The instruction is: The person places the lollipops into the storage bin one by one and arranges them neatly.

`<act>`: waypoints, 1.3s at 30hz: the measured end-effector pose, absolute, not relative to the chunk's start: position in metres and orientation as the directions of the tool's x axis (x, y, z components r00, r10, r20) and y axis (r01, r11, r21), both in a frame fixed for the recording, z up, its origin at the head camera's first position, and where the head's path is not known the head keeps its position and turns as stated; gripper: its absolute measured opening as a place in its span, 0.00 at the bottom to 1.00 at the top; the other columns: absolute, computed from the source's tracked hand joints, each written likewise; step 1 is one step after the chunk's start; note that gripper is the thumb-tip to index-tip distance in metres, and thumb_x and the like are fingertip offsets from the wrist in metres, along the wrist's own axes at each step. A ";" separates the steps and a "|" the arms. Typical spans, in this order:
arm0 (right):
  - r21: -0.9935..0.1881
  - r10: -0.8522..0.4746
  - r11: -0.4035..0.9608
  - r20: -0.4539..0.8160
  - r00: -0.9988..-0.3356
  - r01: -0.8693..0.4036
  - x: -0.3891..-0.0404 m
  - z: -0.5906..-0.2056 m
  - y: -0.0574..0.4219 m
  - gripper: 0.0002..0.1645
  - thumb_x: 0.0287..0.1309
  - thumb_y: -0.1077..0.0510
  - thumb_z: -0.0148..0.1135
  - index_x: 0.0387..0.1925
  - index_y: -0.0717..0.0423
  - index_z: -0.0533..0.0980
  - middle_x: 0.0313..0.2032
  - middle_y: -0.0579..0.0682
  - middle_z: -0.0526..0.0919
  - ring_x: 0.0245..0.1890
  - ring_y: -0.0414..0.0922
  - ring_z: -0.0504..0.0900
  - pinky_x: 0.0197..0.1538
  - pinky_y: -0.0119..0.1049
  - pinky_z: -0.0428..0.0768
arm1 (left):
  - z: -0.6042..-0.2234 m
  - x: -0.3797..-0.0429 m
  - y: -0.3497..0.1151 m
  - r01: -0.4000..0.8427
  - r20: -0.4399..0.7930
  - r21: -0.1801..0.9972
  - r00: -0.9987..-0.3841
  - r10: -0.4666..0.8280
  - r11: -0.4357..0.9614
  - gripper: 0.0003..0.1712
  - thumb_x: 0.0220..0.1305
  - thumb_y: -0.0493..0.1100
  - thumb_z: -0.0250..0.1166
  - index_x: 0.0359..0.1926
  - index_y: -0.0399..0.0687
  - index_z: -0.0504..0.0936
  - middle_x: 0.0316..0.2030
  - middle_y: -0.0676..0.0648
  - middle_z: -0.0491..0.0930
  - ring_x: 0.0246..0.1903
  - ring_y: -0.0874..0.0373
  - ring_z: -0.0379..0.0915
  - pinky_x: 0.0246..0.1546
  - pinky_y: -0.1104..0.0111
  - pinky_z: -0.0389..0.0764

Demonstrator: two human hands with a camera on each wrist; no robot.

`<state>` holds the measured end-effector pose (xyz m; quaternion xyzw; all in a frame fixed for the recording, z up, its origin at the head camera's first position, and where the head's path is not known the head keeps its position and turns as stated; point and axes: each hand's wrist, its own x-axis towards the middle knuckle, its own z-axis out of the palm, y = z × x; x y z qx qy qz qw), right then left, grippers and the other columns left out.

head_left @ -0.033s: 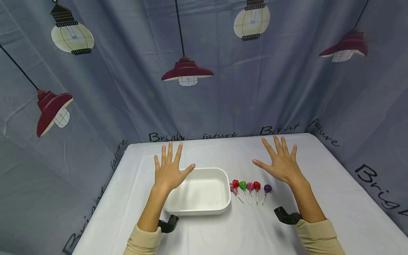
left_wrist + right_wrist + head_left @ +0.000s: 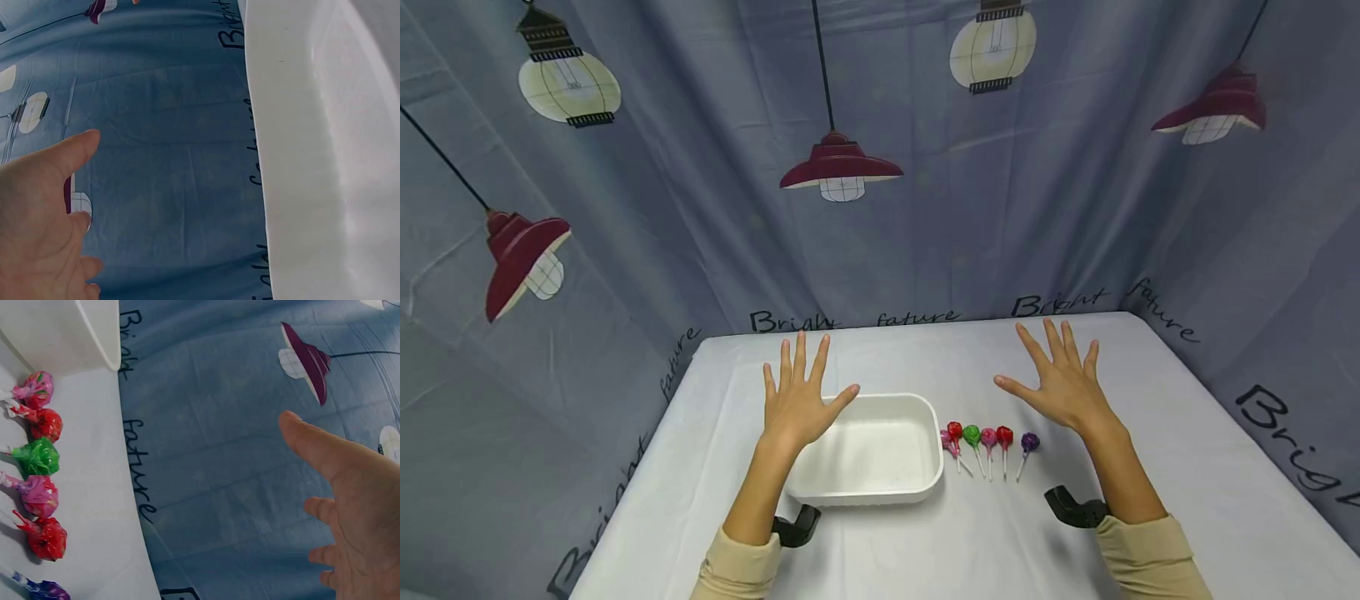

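My left hand (image 2: 795, 412) is held up with fingers spread, above the left end of a white rectangular tray (image 2: 928, 475), and holds nothing. To the right, my right hand (image 2: 1063, 390) is likewise spread and holds nothing. Between that hand and the tray lies a row of several wrapped lollipops: a green lollipop (image 2: 972, 436), a red lollipop (image 2: 1004, 437), a purple lollipop (image 2: 1030, 442), plus pink ones and another red. Their sticks point toward the near side. At the tray's right end, a pink lollipop (image 2: 39, 389) lies close to the wall.
A white cloth covers the table (image 2: 880, 558). Behind it hangs a grey-blue curtain (image 2: 700, 208) printed with lamps and lettering. Each wrist wears a black camera mount (image 2: 1078, 508).
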<state>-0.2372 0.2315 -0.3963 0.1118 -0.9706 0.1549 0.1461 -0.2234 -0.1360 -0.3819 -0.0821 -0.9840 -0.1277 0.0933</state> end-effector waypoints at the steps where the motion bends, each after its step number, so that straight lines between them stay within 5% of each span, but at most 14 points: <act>1: -0.269 -0.174 0.926 0.317 -0.932 -0.264 -0.237 -0.398 0.231 0.55 0.49 0.28 0.52 0.71 0.51 0.50 0.69 0.67 0.42 0.68 0.62 0.30 0.57 0.66 0.21 | -0.383 -0.223 -0.137 0.187 0.206 0.236 -0.969 0.139 0.954 0.49 0.57 0.74 0.44 0.72 0.63 0.35 0.71 0.46 0.25 0.67 0.49 0.14 0.63 0.43 0.28; 6: -0.304 -0.177 0.907 0.350 -0.920 -0.291 -0.233 -0.401 0.231 0.52 0.49 0.32 0.58 0.69 0.53 0.54 0.67 0.69 0.49 0.67 0.65 0.38 0.58 0.69 0.28 | -0.385 -0.221 -0.142 0.204 0.275 0.269 -0.953 0.128 0.941 0.47 0.60 0.69 0.48 0.73 0.59 0.39 0.71 0.42 0.29 0.68 0.47 0.17 0.63 0.42 0.32; 10: -0.373 -0.145 0.879 0.384 -0.912 -0.297 -0.227 -0.406 0.234 0.41 0.53 0.43 0.62 0.63 0.58 0.63 0.62 0.68 0.61 0.62 0.66 0.55 0.60 0.67 0.48 | -0.391 -0.217 -0.151 0.196 0.346 0.344 -0.936 0.069 0.918 0.44 0.61 0.62 0.54 0.72 0.55 0.46 0.71 0.38 0.38 0.68 0.44 0.22 0.63 0.43 0.36; 15: -0.500 -0.058 0.806 0.468 -0.882 -0.318 -0.220 -0.421 0.242 0.24 0.56 0.52 0.61 0.53 0.59 0.74 0.47 0.62 0.77 0.42 0.57 0.74 0.43 0.54 0.73 | -0.403 -0.211 -0.168 0.179 0.408 0.466 -0.913 -0.031 0.867 0.35 0.60 0.51 0.59 0.66 0.48 0.61 0.66 0.37 0.54 0.68 0.41 0.40 0.63 0.45 0.48; 22: -0.654 0.131 0.700 0.511 -0.850 -0.285 -0.227 -0.470 0.265 0.16 0.55 0.49 0.62 0.45 0.45 0.80 0.35 0.48 0.82 0.27 0.37 0.74 0.22 0.45 0.72 | -0.433 -0.207 -0.189 0.174 0.411 0.684 -0.894 -0.177 0.709 0.23 0.61 0.44 0.59 0.58 0.46 0.72 0.60 0.41 0.65 0.61 0.45 0.58 0.58 0.48 0.61; 30: -0.699 0.121 0.688 0.378 -0.918 -0.197 -0.208 -0.488 0.259 0.24 0.57 0.54 0.60 0.55 0.59 0.72 0.45 0.63 0.79 0.32 0.54 0.80 0.27 0.33 0.74 | -0.476 -0.208 -0.199 0.153 0.288 0.875 -0.927 -0.241 0.458 0.23 0.65 0.44 0.55 0.61 0.50 0.70 0.61 0.44 0.66 0.60 0.47 0.61 0.57 0.53 0.66; 39: -0.725 0.103 0.680 0.239 -0.966 -0.107 -0.208 -0.510 0.255 0.30 0.57 0.50 0.61 0.58 0.61 0.69 0.48 0.66 0.76 0.29 0.48 0.78 0.25 0.33 0.72 | -0.513 -0.211 -0.200 0.069 0.074 0.997 -0.985 -0.155 0.038 0.25 0.68 0.45 0.51 0.66 0.57 0.64 0.65 0.55 0.62 0.64 0.62 0.54 0.63 0.68 0.58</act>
